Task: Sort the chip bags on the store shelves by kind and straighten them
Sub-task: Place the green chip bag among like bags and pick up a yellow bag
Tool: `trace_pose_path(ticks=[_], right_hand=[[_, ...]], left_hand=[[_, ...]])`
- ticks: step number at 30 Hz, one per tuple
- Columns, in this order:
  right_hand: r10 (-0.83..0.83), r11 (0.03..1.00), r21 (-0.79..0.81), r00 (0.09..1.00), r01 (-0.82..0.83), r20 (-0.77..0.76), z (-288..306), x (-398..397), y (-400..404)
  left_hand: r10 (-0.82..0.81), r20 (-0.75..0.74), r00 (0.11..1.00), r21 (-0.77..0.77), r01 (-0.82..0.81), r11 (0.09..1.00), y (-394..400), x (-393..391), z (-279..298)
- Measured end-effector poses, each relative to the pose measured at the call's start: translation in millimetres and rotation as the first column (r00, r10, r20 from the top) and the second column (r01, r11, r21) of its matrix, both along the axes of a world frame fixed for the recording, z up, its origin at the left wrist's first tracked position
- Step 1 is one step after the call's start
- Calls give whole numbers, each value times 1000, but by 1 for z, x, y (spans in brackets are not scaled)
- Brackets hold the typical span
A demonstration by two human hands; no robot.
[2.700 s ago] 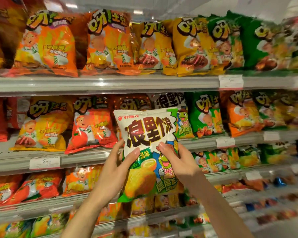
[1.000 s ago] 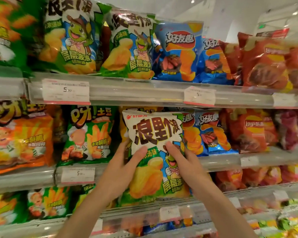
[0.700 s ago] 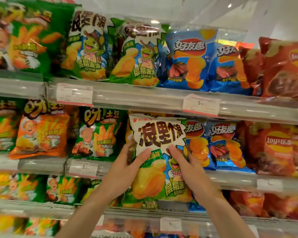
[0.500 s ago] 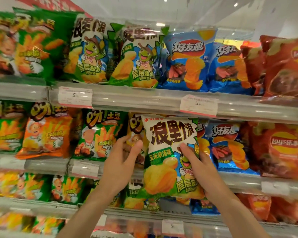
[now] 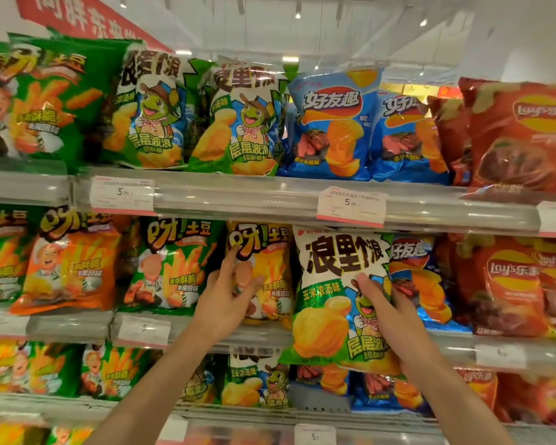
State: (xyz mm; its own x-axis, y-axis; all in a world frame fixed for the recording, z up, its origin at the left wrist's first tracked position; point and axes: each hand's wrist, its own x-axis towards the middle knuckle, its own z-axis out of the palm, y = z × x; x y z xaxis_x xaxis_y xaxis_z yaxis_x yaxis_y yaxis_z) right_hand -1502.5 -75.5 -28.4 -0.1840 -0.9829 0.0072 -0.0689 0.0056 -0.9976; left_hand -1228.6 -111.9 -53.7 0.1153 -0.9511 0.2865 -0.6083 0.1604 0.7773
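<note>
Both bare forearms reach up and forward from the bottom of the view toward the middle shelf [image 5: 270, 203]. The right hand [image 5: 387, 311] holds a white-and-green chip bag [image 5: 337, 300] with a frog cartoon, its thumb pressed on the front of the bag and the other fingers hidden behind the bag's right edge, so the hand is closed on the bag. The bag stands upright in front of the middle row, its top just under the shelf edge and a price tag [image 5: 350, 205], its lower end hanging past the shelf rail below. It covers part of a blue chip bag [image 5: 421, 284] to its right, and red chip bags [image 5: 507, 284] stand farther right. The left hand [image 5: 228, 300] is raised with the wrist bent back and rests on a yellow chip bag [image 5: 267, 271] just left of the held one; the index finger points up along the bag's face while the thumb and remaining fingers curl loosely against its front. Whether it pinches the bag or only touches it cannot be told. Left of that stand a green chip bag [image 5: 170, 268] and an orange chip bag [image 5: 68, 268]. On the top shelf, two frog bags [image 5: 238, 123] of the same kind as the held one stand side by side, between green bags on the left and blue ones on the right. More frog bags [image 5: 257, 380] sit on the shelf below the hands.
</note>
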Motion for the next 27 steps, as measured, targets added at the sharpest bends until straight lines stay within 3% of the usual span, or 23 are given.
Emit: trace_pose_path(ticks=[11,18,27], right_hand=[[-52,999,9,999,51,14,-2,-22,-5],[-47,999,-9,999,47,19,3,-35,1],[-41,998,-46,999,41,6,-1,-27,1]], left_hand=[[-114,-259,959,-154,76,985,-12,1,2],[-142,-159,977,-167,115,979,0,-4,5],[-30,54,998,-273,43,961,45,8,23]])
